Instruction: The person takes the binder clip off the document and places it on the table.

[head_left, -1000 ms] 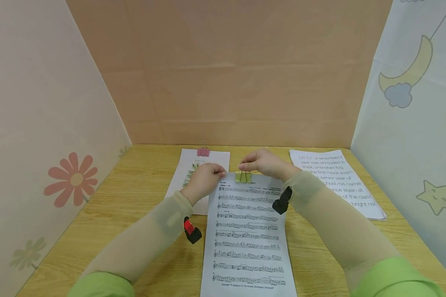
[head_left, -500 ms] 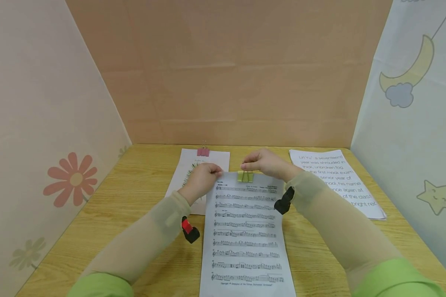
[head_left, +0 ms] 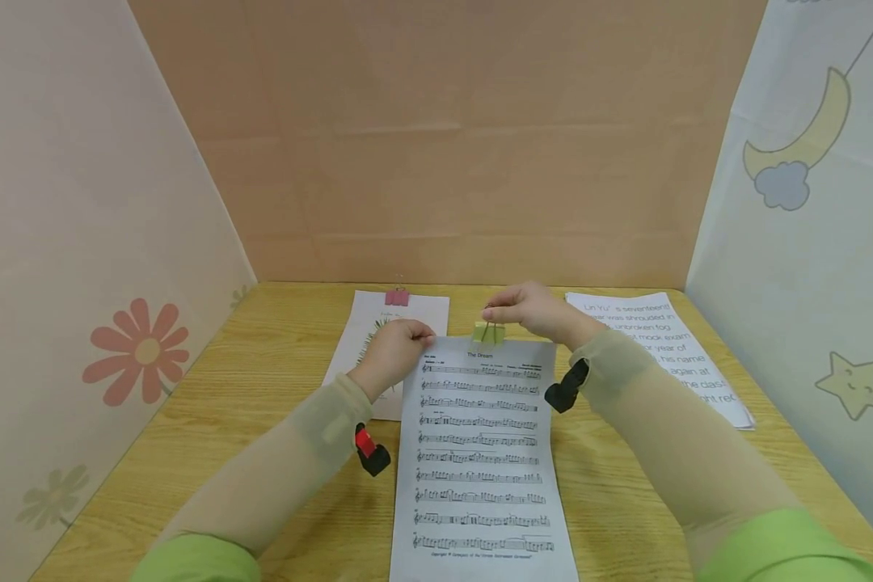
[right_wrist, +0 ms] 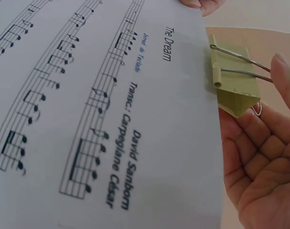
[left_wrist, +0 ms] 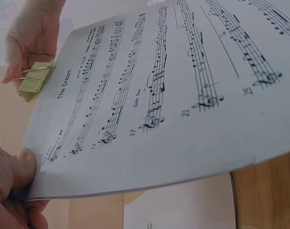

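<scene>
A yellow-green binder clip [head_left: 489,333] is at the top edge of the sheet music [head_left: 480,453]. My right hand [head_left: 541,311] pinches its wire handles between thumb and fingers. In the right wrist view, the clip [right_wrist: 235,71] lies at the paper's edge with the title "The Dream" uncovered beside it; whether it still touches the paper I cannot tell. My left hand [head_left: 394,354] pinches the sheet's upper left corner, and the left wrist view has the thumb on the printed face [left_wrist: 111,157]. The sheet is raised and tilted towards me.
Behind my left hand lies a sheet with a green plant picture [head_left: 364,323], a pink binder clip [head_left: 397,297] on its top edge. A stack of text pages [head_left: 640,323] lies at the right of the wooden table [head_left: 240,364]. Walls stand behind and on both sides.
My right hand has moved up and right with the binder clip, which has shifted from over the title to the sheet's top edge. The left hand and sheet moved slightly left, then stayed nearly still.
</scene>
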`<state>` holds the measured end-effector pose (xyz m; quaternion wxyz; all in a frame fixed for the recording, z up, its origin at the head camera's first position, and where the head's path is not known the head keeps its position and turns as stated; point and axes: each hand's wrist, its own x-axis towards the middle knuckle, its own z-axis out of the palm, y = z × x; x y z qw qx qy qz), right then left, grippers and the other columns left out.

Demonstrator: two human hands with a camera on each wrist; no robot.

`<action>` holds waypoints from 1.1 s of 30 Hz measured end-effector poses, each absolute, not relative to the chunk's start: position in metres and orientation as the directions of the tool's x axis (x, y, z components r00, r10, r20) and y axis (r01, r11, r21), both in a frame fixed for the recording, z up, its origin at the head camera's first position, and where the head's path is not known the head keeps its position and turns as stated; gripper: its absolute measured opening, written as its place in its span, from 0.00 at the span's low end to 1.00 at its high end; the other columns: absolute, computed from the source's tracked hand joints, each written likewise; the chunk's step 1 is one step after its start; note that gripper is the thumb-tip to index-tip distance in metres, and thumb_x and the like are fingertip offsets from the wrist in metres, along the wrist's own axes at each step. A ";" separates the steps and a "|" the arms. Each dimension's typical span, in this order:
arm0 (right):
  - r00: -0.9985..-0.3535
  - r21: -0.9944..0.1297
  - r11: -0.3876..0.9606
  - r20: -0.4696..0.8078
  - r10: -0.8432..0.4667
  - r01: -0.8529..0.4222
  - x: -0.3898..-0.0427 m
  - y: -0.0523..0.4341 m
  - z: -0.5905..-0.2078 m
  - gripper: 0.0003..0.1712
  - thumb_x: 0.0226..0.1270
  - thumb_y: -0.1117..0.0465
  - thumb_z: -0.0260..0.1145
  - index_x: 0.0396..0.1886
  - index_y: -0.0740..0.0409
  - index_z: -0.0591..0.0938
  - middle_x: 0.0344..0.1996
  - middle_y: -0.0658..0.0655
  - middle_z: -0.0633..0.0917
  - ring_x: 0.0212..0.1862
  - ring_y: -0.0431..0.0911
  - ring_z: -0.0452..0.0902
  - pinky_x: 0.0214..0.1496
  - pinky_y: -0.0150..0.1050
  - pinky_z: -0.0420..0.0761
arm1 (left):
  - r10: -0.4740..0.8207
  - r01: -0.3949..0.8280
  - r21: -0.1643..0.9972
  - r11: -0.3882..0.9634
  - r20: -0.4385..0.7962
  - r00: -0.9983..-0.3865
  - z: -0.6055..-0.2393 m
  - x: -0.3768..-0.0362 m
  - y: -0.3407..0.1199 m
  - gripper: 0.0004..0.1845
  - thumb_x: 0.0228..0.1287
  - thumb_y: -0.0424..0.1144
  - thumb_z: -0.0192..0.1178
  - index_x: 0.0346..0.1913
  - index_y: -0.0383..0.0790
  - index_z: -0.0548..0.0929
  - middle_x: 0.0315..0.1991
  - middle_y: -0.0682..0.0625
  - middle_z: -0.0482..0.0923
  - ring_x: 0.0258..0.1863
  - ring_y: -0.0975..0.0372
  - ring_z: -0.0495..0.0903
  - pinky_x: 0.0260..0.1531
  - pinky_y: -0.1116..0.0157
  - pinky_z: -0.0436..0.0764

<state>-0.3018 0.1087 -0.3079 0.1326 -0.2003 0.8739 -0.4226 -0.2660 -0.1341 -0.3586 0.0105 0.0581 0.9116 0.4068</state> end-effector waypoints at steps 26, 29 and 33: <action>-0.894 -0.813 0.534 -0.038 -0.447 -0.233 -0.302 0.137 -0.308 0.26 0.68 0.49 0.63 0.56 0.63 0.79 0.59 0.63 0.76 0.64 0.58 0.67 0.66 0.64 0.58 | 0.059 0.038 0.753 0.657 0.000 -0.998 -0.366 -0.269 -0.164 0.08 0.71 0.40 0.56 0.44 0.46 0.85 0.40 0.50 0.80 0.42 0.55 0.74 0.39 0.61 0.77; -0.892 -0.811 0.533 -0.030 -0.451 -0.242 -0.302 0.142 -0.311 0.24 0.68 0.49 0.63 0.54 0.63 0.80 0.57 0.63 0.78 0.62 0.58 0.68 0.65 0.63 0.59 | 0.050 0.032 0.757 0.653 -0.001 -0.999 -0.367 -0.269 -0.171 0.08 0.71 0.40 0.56 0.43 0.46 0.85 0.39 0.50 0.80 0.43 0.55 0.74 0.41 0.61 0.75; -0.894 -0.812 0.536 -0.040 -0.445 -0.231 -0.300 0.150 -0.314 0.25 0.68 0.47 0.63 0.54 0.61 0.80 0.56 0.61 0.78 0.62 0.58 0.67 0.64 0.64 0.60 | 0.037 0.021 0.770 0.638 -0.003 -0.999 -0.369 -0.268 -0.180 0.08 0.70 0.40 0.56 0.44 0.45 0.85 0.40 0.49 0.80 0.43 0.55 0.74 0.41 0.61 0.75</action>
